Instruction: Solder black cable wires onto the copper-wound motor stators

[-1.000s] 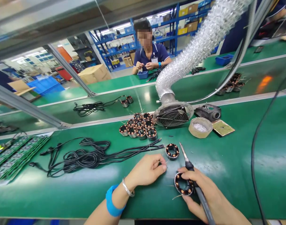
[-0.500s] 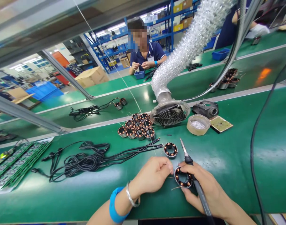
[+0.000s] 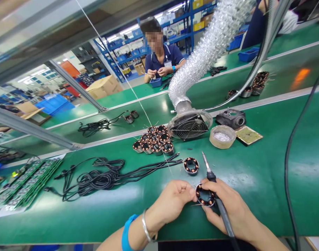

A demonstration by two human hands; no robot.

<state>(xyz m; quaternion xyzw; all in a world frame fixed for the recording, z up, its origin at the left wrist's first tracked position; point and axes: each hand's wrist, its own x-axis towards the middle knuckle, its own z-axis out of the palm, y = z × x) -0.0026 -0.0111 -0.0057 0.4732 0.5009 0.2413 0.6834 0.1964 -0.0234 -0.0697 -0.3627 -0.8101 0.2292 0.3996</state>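
Right hand grasps ring and iron together; left hand pinches beside them

Right hand (image 3: 229,209) is closed around two things at once: a coil ring (image 3: 202,201) between thumb and fingers, and a soldering iron (image 3: 223,214) lying across the palm. Its tip points away from the body, probably to keep the hot end clear of the skin. Tilting the ring towards the left hand (image 3: 172,202) seems to make its edge easier to reach. That hand's thumb and fingertips are pressed together at the ring's left edge; whether they grip the thin strand (image 3: 142,107) coming from above, I cannot tell. A second ring (image 3: 186,170) rests just beyond on the surface (image 3: 253,181), perhaps for easy reach. Stacked rings (image 3: 156,148) sit near the fan (image 3: 192,127), and black cables (image 3: 102,179) lie left, their ends towards the rings.
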